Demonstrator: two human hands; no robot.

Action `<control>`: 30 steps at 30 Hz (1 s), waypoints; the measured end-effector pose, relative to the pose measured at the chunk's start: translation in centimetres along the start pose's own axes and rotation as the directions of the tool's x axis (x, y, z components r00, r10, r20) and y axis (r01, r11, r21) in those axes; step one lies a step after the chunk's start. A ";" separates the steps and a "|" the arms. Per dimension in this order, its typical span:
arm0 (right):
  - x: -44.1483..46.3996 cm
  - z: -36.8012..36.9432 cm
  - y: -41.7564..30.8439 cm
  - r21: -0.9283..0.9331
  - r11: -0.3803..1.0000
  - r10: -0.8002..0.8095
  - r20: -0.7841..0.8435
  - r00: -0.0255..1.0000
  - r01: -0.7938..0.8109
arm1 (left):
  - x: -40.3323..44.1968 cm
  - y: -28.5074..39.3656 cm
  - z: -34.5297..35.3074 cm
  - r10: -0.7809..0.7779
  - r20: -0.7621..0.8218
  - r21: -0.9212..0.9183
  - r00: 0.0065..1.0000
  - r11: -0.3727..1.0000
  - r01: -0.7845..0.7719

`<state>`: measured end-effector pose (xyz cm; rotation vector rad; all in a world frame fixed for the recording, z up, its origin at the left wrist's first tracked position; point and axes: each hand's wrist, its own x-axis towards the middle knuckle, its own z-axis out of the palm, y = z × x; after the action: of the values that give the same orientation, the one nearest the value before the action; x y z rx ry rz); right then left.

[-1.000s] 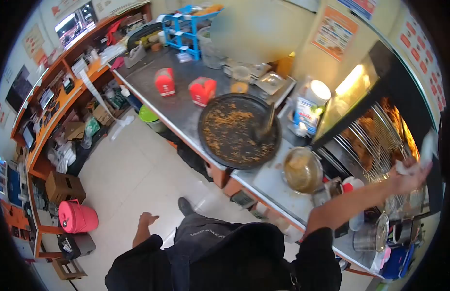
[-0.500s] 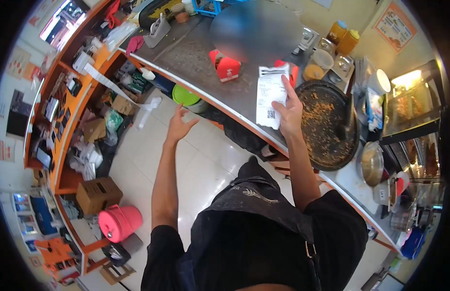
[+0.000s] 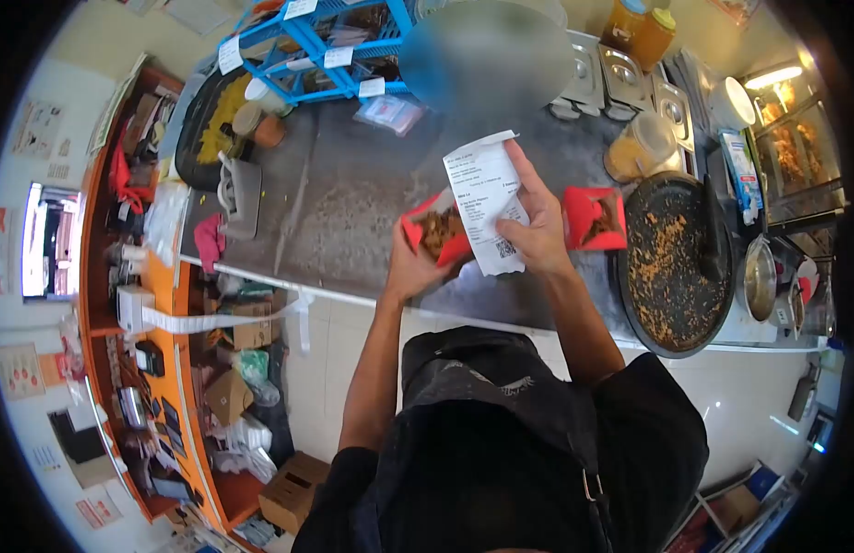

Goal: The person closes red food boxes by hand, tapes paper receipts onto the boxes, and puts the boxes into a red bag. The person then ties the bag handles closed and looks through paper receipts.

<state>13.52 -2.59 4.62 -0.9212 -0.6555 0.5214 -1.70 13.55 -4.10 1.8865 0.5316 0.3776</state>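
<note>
My right hand (image 3: 541,234) pinches a long printed receipt (image 3: 478,189) between thumb and fingers, its text and QR code facing up. My left hand (image 3: 410,265) is closed around the side of a red takeaway box (image 3: 432,229) with brown food inside. The receipt overlaps the box's right side and hides part of it. A second red takeaway box (image 3: 595,218), also with food in it, stands on the counter just right of my right hand.
To the right lies a round black pan (image 3: 680,263) with brown crumbs and a dark-handled tool. Blue plastic racks (image 3: 307,55) stand at the back, near metal lidded containers (image 3: 625,74). A grey holder (image 3: 240,198) sits on the counter (image 3: 326,194). A paper strip (image 3: 215,323) hangs at left.
My left hand has moved from open air over the floor onto a red takeaway box. The view has turned and come closer to the counter. The receipt stays in my right hand.
</note>
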 end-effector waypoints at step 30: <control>4.0 16.0 26.7 -0.758 0.423 0.137 -0.489 0.862 -0.497 | 20.2 -12.9 -21.0 0.337 0.198 -0.134 0.921 0.940 -0.315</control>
<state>1.43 22.40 -9.90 -2.1301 -0.3610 0.3103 2.67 44.81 -8.37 1.8911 0.0457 0.3996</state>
